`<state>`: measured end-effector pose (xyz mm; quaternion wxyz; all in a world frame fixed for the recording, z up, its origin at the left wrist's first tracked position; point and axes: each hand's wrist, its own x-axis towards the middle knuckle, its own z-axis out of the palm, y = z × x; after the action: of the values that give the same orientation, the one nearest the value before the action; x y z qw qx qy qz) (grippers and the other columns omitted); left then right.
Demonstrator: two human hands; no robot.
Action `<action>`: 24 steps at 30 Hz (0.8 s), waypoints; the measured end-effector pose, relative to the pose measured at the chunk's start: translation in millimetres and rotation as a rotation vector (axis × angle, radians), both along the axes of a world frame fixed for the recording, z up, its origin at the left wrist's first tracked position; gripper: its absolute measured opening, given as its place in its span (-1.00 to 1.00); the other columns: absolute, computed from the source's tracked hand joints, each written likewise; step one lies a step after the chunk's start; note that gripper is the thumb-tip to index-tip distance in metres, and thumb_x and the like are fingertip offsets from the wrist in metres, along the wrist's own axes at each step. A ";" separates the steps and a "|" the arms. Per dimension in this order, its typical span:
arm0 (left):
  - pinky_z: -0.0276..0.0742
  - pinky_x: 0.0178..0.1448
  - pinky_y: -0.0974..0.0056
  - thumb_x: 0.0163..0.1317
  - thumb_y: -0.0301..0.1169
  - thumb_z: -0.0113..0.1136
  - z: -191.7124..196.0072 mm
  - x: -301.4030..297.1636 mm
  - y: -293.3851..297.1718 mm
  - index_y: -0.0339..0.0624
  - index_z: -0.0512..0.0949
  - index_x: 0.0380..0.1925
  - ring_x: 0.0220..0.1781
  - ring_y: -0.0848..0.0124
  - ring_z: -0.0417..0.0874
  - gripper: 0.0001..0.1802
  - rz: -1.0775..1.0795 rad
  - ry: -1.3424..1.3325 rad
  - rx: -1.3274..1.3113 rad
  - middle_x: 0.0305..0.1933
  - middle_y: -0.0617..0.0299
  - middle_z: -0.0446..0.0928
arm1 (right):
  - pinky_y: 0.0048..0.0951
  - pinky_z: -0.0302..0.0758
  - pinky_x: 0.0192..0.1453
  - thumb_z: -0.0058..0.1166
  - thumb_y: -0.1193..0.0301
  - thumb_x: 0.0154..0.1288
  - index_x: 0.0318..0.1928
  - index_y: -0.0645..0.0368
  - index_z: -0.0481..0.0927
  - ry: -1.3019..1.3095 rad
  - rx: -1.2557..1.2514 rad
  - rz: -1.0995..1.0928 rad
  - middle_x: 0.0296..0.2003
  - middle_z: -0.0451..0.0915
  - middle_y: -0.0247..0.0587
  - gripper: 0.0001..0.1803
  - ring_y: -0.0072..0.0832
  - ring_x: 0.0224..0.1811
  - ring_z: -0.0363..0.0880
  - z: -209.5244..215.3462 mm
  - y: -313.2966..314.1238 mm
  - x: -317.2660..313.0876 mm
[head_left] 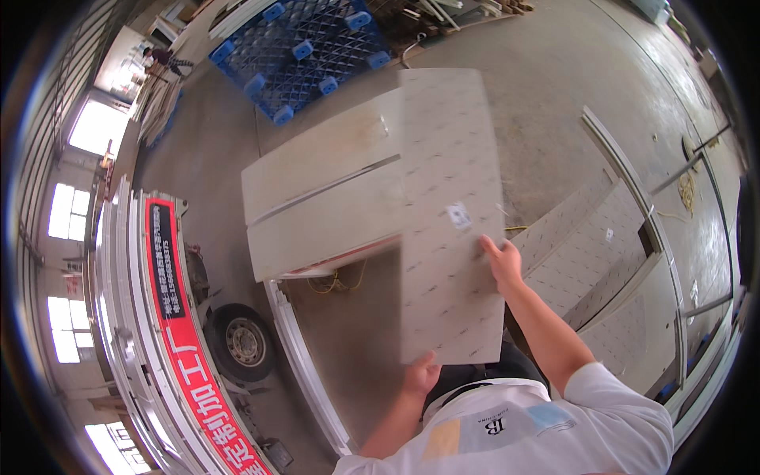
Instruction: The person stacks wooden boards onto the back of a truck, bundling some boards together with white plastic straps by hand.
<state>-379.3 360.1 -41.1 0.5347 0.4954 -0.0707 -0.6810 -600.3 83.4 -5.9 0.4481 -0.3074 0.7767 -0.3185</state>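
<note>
In the head view, a long, pale grey rectangular panel with small dark printed marks point(435, 218) stands out in front of the person's body, its far end overlapping two flat, pale grey boards point(328, 214) (whether it touches them, I cannot tell). The right hand point(502, 261) is closed on the panel's right edge, thumb on the face, other fingers hidden behind; the left hand point(422, 374) is curled at the lower edge, by the left corner.

With both grips toward the near end, the far end could dip or swing and scrape the boards; a slip of the left hand could let the panel twist.

Counted: one panel in the hands, two boards, one blue plastic pallet point(305, 67), one black tyre point(264, 342). The marked grey sheets point(582, 237) at right overlap too much to count surely.
</note>
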 end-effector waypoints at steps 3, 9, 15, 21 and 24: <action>0.39 0.51 -0.04 0.37 -0.54 0.13 -19.2 19.8 -2.8 -0.11 0.40 0.35 0.44 0.10 0.45 -0.47 0.067 -0.146 -0.039 0.39 0.08 0.47 | -0.24 0.47 -0.23 0.38 -0.15 0.20 -0.31 0.33 0.58 0.024 0.037 0.275 -0.44 0.56 -0.17 -0.32 -0.39 -0.37 0.48 6.1 -52.7 74.7; 0.33 0.51 -0.12 0.45 -0.33 0.04 -38.7 91.0 -37.0 -0.18 0.40 0.33 0.39 0.04 0.46 -0.52 0.501 0.296 0.164 0.34 0.03 0.49 | -0.11 0.59 -0.02 0.20 -0.18 0.27 -0.20 0.23 0.68 0.199 0.047 0.479 -0.27 0.73 0.02 -0.37 -0.05 -0.13 0.71 -39.2 -78.7 167.4; 0.67 0.05 0.14 0.46 -0.22 0.21 -32.9 129.2 -73.9 -0.21 0.48 0.01 0.00 0.20 0.73 -0.68 0.016 -0.195 0.505 0.03 0.03 0.66 | -0.13 0.58 0.08 0.12 -0.10 0.31 -0.07 0.04 0.71 0.051 0.111 0.718 -0.16 0.74 -0.07 -0.50 -0.09 -0.03 0.69 -66.4 22.5 77.3; 0.70 -0.14 0.24 0.47 -0.28 0.18 -74.9 71.5 -51.7 -0.24 0.54 -0.01 -0.20 0.31 0.75 -0.73 -0.647 -0.379 0.552 -0.14 0.03 0.71 | -0.13 0.60 0.10 0.16 -0.01 0.28 -0.08 0.08 0.74 0.228 0.427 0.272 -0.18 0.76 -0.06 -0.54 -0.10 -0.03 0.71 -160.7 161.1 -101.9; 0.65 -0.10 0.31 0.48 -0.27 0.17 -82.2 13.3 -50.3 -0.25 0.54 0.03 -0.20 0.37 0.74 -0.70 -0.912 -0.445 0.586 -0.12 0.03 0.72 | -0.16 0.58 0.15 0.18 0.00 0.28 -0.05 0.15 0.73 0.229 0.549 -0.003 -0.10 0.75 0.01 -0.51 -0.10 0.03 0.70 -225.0 218.9 -181.8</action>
<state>-365.9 309.8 -123.3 0.0008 0.6731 -0.1960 -0.7131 -782.1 302.3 -230.9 0.4237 -0.2076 0.8797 -0.0603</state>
